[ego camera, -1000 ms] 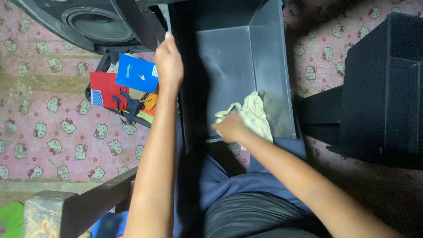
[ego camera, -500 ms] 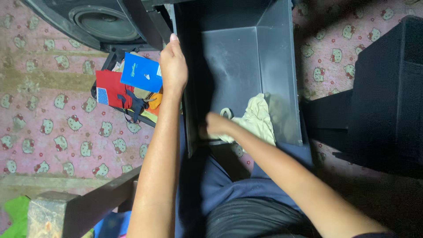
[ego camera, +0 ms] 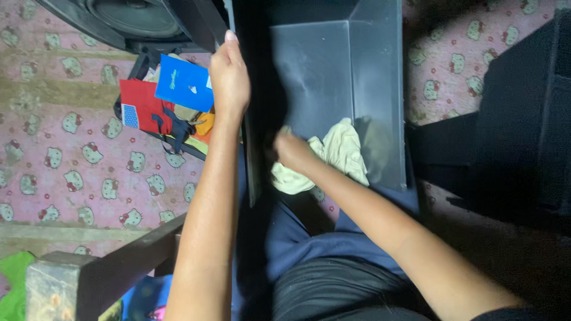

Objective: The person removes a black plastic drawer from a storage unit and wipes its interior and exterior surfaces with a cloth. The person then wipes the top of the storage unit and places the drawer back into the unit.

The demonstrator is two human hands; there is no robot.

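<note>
Two bare hands work at a dark grey, box-like drawer [ego camera: 369, 77] that fills the upper centre of the frame, its open top facing the camera. The left hand [ego camera: 229, 80], in the upper middle-left, is wrapped over the drawer's left wall, fingers closed along its edge and the thumb side outward. The right hand [ego camera: 291, 150], just below the centre, presses down on a crumpled cream cloth [ego camera: 342, 148]; its fingers are curled into the fabric, gripping it against the drawer's floor near the front left corner. The cloth is the only thing inside the drawer: it lies bunched along the front edge, part of it spilling over the lip toward the person's lap, while the rest of the drawer's floor shows pale dusty streaks.

Left of the drawer, in the upper left of the frame, a shallow black tray [ego camera: 178, 150] sits on the pink patterned floor covering [ego camera: 89, 178]. It holds a blue booklet [ego camera: 183, 83] on top, a red booklet [ego camera: 140, 107] beneath it, a dark strap and something orange, all heaped together and just beside the left hand. A large black loudspeaker [ego camera: 125, 15] lies at the top left edge, touching the tray's far side. Another dark cabinet piece [ego camera: 523, 119] stands at the right of the frame, well apart from the hands. A wooden beam [ego camera: 107, 261] crosses the lower left corner.
</note>
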